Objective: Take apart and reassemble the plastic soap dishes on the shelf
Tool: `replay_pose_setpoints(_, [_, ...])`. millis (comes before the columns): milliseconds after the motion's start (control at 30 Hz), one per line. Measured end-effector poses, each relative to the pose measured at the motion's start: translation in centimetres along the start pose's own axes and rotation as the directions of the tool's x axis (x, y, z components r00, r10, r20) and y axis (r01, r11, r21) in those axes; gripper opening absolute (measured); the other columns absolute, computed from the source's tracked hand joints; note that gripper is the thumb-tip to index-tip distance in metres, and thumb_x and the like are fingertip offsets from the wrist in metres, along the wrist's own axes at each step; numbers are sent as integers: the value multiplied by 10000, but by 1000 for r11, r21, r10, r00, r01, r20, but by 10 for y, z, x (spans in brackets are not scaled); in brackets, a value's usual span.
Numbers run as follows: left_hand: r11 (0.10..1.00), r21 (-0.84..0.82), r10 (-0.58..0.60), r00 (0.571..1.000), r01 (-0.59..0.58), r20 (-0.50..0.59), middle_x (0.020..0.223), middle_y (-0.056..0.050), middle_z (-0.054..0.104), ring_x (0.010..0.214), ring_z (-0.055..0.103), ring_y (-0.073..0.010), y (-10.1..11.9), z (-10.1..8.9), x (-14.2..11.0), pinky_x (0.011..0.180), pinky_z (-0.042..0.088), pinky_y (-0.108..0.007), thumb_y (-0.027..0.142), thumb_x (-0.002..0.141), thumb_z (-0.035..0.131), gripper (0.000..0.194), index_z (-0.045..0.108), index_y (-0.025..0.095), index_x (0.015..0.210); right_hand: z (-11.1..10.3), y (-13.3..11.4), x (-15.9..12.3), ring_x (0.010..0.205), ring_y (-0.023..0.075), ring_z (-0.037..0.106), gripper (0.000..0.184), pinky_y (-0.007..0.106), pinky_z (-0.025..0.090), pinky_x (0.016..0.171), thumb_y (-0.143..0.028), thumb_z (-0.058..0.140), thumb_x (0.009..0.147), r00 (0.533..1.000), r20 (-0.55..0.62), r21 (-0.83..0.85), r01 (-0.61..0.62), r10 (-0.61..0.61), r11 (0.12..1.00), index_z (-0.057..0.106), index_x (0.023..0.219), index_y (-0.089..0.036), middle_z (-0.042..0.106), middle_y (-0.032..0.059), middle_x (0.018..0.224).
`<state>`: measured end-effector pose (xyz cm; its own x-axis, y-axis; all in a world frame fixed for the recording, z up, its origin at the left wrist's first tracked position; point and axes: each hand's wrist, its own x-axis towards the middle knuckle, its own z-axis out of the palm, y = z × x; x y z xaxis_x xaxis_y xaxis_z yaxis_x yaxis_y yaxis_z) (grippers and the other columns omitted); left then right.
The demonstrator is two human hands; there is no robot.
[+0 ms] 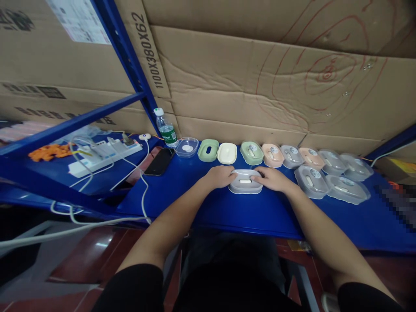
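Note:
A grey lidded plastic box (246,187) with a pale oblong piece in the middle of its lid sits on the blue shelf in front of me. My left hand (220,177) is closed on the left side of this box, thumb over the lid's edge. From the right, my right hand (274,178) grips it too, its thumb on the lid; the other fingers are partly hidden. Just behind stand an open cream tray (227,154), a green piece with an oval slot (208,151) and a green lidded box (251,153).
Several lidded boxes, among them a pink box (273,156) and a grey box (312,183), line the right side. Leftward are a clear bowl (186,148), a water bottle (167,130), a black phone (159,162) and a power strip (104,157) with loose cables. Cardboard (227,73) backs the shelf.

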<state>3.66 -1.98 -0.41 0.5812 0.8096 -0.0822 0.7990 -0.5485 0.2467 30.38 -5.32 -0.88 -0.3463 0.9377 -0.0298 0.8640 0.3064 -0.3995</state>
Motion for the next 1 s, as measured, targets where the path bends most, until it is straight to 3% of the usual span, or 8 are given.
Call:
replay_pose_setpoints(167, [989,-113,-113,976,93,-188,1098,-92,787,1091,720,-295,-16,-13,2,900,540,-383,610,1012,445,518,706,226,1240,0,1,1,956,278,735,506,353,506,783,-640,517,996,1000,5,4,-8,8,1000,703,1229,-231,796,95,1079])
replay_pose_setpoints(267, [951,-191,-300,867,242,-398,1113,-98,773,1112,708,-296,-44,-29,0,926,540,-391,553,1022,458,475,693,227,1274,1,1,0,958,282,738,508,362,515,786,-649,512,997,1000,1,0,4,-4,1000,703,1225,-237,797,95,1071])
replay_pose_setpoints(367, [889,-238,-457,731,390,-507,1330,-134,688,1217,669,-317,-78,-42,-7,1000,524,-410,417,998,521,380,686,218,1277,2,3,0,957,288,743,509,367,522,770,-643,520,996,1000,-12,3,6,-6,1000,688,1252,-236,796,100,1092])
replay_pose_setpoints(433, [820,-253,-569,690,513,-448,1440,-173,602,1218,668,-360,-97,-46,-13,1013,523,-451,394,933,623,390,683,213,1273,4,5,1,961,291,746,521,373,529,773,-640,533,992,999,-30,8,14,-14,1000,673,1292,-237,795,106,1114])
replay_pose_setpoints(500, [763,-240,-645,681,601,-347,1467,-201,562,1198,677,-386,-110,-46,-16,1009,526,-472,393,867,707,412,696,202,1231,5,7,2,976,294,744,534,382,535,793,-640,538,990,999,-45,14,29,-28,999,662,1320,-238,792,110,1135])
replay_pose_setpoints(633, [716,-223,-698,670,662,-251,1415,-179,613,1157,694,-355,-120,-43,-17,968,538,-442,306,849,704,260,731,214,1090,6,10,3,992,291,738,539,379,533,807,-652,526,992,999,-34,9,32,-32,999,674,1304,-239,789,104,1143])
replay_pose_setpoints(800, [731,-296,-683,665,615,-303,1268,-118,720,1154,692,-324,-122,-43,-17,931,530,-411,186,834,664,205,713,252,1021,5,9,2,975,283,736,535,359,522,788,-659,516,993,999,-25,17,40,-40,999,696,1258,-231,792,100,1117])
replay_pose_setpoints(1000, [712,-421,-701,606,562,-376,1260,-110,720,1190,674,-319,-125,-48,-16,938,510,-410,228,831,698,187,644,262,1007,5,7,2,962,278,739,530,349,514,779,-665,510,994,999,-23,13,47,-47,999,705,1231,-233,795,96,1101])
